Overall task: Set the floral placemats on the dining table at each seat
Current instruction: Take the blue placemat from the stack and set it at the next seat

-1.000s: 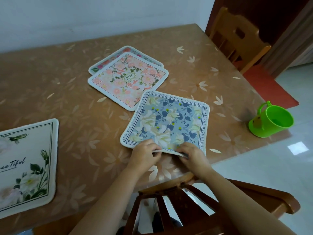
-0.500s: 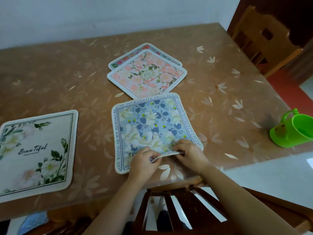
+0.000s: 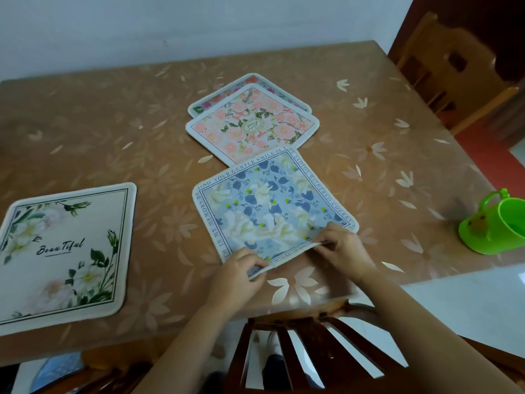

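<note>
Your left hand [image 3: 238,273] and right hand [image 3: 345,247] each hold a pinching grip on the blue mat's [image 3: 270,206] near edge, which is lifted a little. The mat runs away from you, skewed, its far corner meeting the pink mat [image 3: 252,126]. Tabletop [image 3: 170,223] shows on both sides, and a cup [image 3: 500,226] stands well to the right.

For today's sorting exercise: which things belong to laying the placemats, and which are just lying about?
Job: blue floral placemat, pink floral placemat, red-flowered placemat under it, white "Beautiful" placemat, dining table, left hand, right hand.
Lying about: green plastic cup.
</note>
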A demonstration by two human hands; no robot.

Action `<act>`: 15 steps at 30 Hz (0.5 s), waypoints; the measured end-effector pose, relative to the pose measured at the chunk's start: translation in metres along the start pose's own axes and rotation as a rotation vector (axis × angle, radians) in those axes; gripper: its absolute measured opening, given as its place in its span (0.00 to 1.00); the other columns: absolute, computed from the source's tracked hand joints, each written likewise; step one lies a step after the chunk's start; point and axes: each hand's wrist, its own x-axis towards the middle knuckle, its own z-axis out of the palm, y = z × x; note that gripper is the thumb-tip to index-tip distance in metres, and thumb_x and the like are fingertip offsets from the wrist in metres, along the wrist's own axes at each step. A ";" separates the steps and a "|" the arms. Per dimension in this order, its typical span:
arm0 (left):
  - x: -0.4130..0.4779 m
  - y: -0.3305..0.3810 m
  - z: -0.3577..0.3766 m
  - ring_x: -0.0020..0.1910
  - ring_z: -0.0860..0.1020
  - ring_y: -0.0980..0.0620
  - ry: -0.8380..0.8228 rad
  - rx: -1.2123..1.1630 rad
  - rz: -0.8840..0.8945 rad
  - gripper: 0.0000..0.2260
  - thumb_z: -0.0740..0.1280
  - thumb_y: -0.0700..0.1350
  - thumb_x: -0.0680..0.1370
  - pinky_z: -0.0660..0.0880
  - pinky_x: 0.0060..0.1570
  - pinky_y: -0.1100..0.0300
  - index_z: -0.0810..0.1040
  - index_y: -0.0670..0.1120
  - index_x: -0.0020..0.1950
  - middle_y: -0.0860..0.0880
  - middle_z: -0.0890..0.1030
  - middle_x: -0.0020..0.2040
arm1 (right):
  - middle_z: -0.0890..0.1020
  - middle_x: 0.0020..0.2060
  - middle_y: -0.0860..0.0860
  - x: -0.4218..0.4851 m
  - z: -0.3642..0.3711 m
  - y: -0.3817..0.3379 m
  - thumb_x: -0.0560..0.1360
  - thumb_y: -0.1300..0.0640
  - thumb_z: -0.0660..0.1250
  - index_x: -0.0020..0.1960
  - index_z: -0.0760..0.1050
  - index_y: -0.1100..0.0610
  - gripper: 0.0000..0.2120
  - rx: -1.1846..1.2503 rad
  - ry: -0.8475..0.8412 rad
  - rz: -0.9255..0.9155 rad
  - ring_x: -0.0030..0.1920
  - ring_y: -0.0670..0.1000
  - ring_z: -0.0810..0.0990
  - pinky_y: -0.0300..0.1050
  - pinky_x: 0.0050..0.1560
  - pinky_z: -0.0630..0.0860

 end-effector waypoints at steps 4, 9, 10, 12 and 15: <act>0.000 0.002 0.001 0.36 0.76 0.55 0.072 -0.129 -0.099 0.06 0.73 0.35 0.67 0.73 0.36 0.57 0.80 0.45 0.36 0.53 0.76 0.37 | 0.79 0.39 0.56 0.000 -0.003 0.003 0.67 0.68 0.72 0.40 0.80 0.63 0.03 -0.045 0.011 -0.014 0.40 0.56 0.79 0.45 0.43 0.75; 0.016 0.022 0.018 0.35 0.75 0.53 0.043 -0.142 -0.081 0.04 0.73 0.37 0.68 0.70 0.34 0.62 0.81 0.45 0.36 0.56 0.73 0.34 | 0.78 0.37 0.56 -0.008 0.017 -0.016 0.68 0.65 0.71 0.38 0.78 0.61 0.02 -0.033 -0.087 -0.135 0.39 0.53 0.77 0.41 0.39 0.72; 0.019 0.026 0.022 0.35 0.74 0.53 0.018 -0.139 -0.069 0.03 0.72 0.38 0.68 0.68 0.34 0.63 0.81 0.45 0.37 0.56 0.72 0.34 | 0.78 0.37 0.55 -0.009 0.020 -0.019 0.68 0.65 0.71 0.38 0.78 0.60 0.03 -0.018 -0.098 -0.143 0.38 0.52 0.77 0.41 0.38 0.71; 0.023 0.032 0.028 0.35 0.73 0.54 -0.020 -0.140 -0.052 0.02 0.72 0.39 0.69 0.67 0.34 0.64 0.80 0.44 0.38 0.56 0.71 0.35 | 0.76 0.35 0.52 -0.010 0.022 -0.019 0.68 0.65 0.71 0.36 0.77 0.60 0.04 0.016 -0.106 -0.128 0.36 0.51 0.76 0.38 0.37 0.70; 0.024 0.031 0.027 0.38 0.75 0.54 -0.052 -0.131 -0.014 0.02 0.72 0.40 0.70 0.70 0.38 0.64 0.80 0.44 0.40 0.54 0.74 0.38 | 0.77 0.36 0.51 -0.010 0.014 -0.008 0.68 0.64 0.72 0.37 0.79 0.61 0.02 0.021 -0.097 -0.047 0.36 0.52 0.78 0.33 0.36 0.69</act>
